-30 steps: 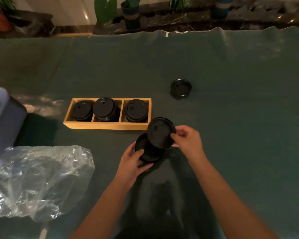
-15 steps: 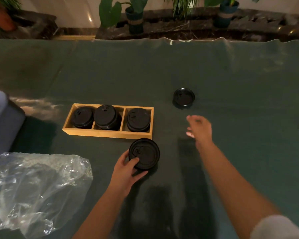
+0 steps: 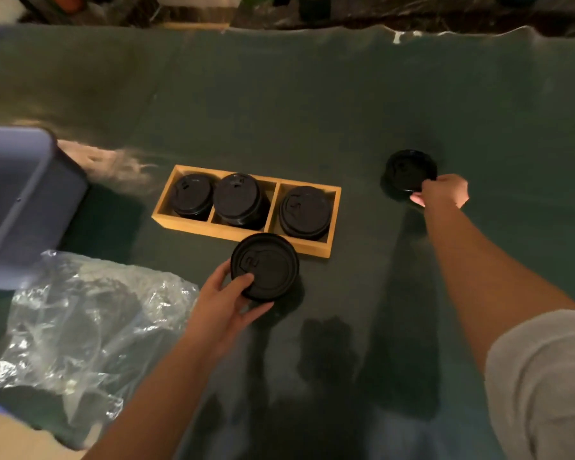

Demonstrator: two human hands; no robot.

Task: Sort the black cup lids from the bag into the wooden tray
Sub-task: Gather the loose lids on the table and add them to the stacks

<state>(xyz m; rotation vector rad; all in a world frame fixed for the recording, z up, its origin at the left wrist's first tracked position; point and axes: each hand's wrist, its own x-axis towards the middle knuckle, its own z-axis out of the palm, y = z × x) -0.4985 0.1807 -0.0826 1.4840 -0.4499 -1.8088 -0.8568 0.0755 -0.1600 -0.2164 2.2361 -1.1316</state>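
Left hand: our left hand (image 3: 228, 298) grips a stack of black lids (image 3: 264, 265), thumb on the top lid, the other fingers (image 3: 258, 308) curled under the near edge; the stack sits just in front of the wooden tray (image 3: 243, 239).
Right hand: our right hand (image 3: 440, 192) reaches to the lone lid (image 3: 409, 169) lying well to the right of the tray; the fingers close on its near rim, though we cannot tell whether the lid is lifted off the surface (image 3: 312, 111) or not.
Tray: three compartments, each already holding a stack of lids; the right-hand stack (image 3: 304, 210) looks wider than the other two.
Bag: the clear plastic bag (image 3: 80, 327) lies crumpled at our left, near a grey bin (image 3: 17, 194); we cannot make out any lids inside it.
Step in hand: we judge it to be collecting the stray lid so it can join a stack.
How to do it well: we pinch the lone lid by its rim, bring it over, and match its size to the right pile before seating it flat.
Left-hand stack: we keep it level and lower it straight into the compartment of matching width.
Risk: tall stacks may topple if nudged by the knuckles.
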